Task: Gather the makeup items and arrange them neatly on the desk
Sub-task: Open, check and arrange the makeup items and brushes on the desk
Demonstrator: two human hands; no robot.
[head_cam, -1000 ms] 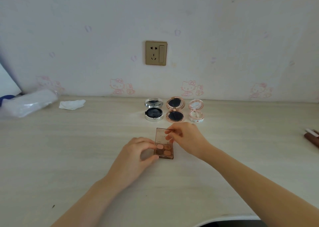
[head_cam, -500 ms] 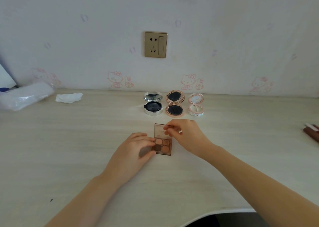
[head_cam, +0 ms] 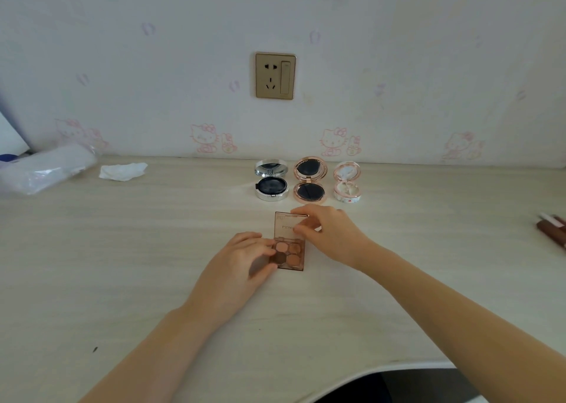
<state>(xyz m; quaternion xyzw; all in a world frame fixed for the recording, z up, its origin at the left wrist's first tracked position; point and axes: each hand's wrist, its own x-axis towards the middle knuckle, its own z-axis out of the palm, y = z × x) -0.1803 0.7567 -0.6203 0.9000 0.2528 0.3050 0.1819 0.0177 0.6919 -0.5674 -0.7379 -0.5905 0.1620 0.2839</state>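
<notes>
An open eyeshadow palette (head_cam: pixel 289 251) lies on the tabletop (head_cam: pixel 122 249), directly in front of the wall socket (head_cam: pixel 275 75) and nearer the person than a row of three round compacts. Its long axis runs away from the person toward the socket: the base with four brown and peach pans is at the near end, and the clear tinted lid (head_cam: pixel 288 225) is folded back at the far end, pointing toward the socket. The left hand (head_cam: pixel 237 267) grips the left edge of the base, fingers curled over the top and thumb at the near corner. The right hand (head_cam: pixel 327 234) pinches the right side of the lid between curled fingers and thumb.

The three compacts stand open below the socket, close to the wall, lids tilted up at the back: a silver compact (head_cam: pixel 271 184) on the left, a rose-gold compact (head_cam: pixel 310 185) in the middle, just beside it, and a small pale compact (head_cam: pixel 347 182) on the right. Well to the left of the socket lie a crumpled tissue (head_cam: pixel 122 171) and a clear plastic bag (head_cam: pixel 46 169). Far to the socket's right, at the frame edge, is a brown item (head_cam: pixel 552 229), too cut off to identify.
</notes>
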